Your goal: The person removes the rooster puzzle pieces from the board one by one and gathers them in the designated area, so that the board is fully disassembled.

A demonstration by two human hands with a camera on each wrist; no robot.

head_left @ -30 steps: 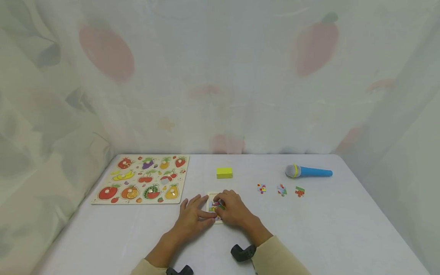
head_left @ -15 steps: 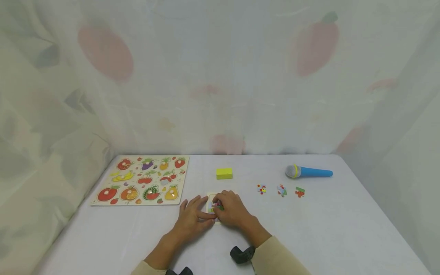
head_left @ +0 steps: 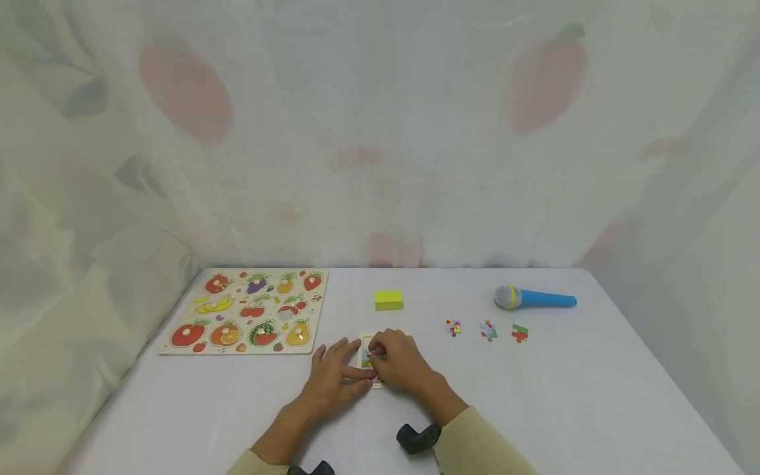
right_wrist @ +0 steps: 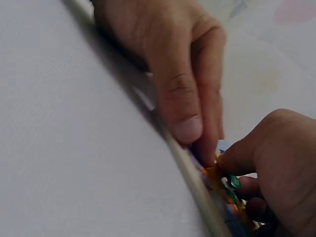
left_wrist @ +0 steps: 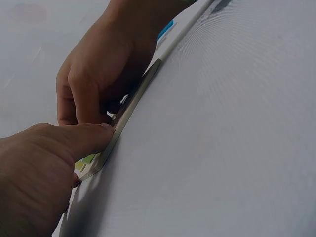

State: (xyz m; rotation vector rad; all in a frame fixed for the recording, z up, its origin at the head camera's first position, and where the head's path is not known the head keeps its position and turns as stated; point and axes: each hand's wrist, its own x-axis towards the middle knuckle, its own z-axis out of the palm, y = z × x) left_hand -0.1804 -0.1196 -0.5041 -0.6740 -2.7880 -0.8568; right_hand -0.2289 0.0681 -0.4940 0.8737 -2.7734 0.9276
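Observation:
A small wooden-framed jigsaw puzzle [head_left: 365, 357] lies on the table between my hands, largely hidden by them. My left hand [head_left: 331, 381] rests at its left and near edges with fairly straight fingers; its thumb [right_wrist: 187, 129] presses at the near edge in the right wrist view. My right hand [head_left: 402, 359] bends over the puzzle's right side. Between its thumb and fingers a puzzle piece [right_wrist: 235, 182] with a green patch shows in the right wrist view. Three loose puzzle pieces, the nearest a yellow-and-red one [head_left: 454, 328], lie to the right.
A fruit peg puzzle board [head_left: 276, 326] lies at the left. Behind the hands sits a yellow block [head_left: 388, 301]. A blue toy microphone [head_left: 543, 299] lies at the back right. Patterned curtains [head_left: 392, 165] enclose the white table [head_left: 570, 402].
Both hands stay at the small puzzle. My right fingertips shift slightly over it; the loose pieces keep their places.

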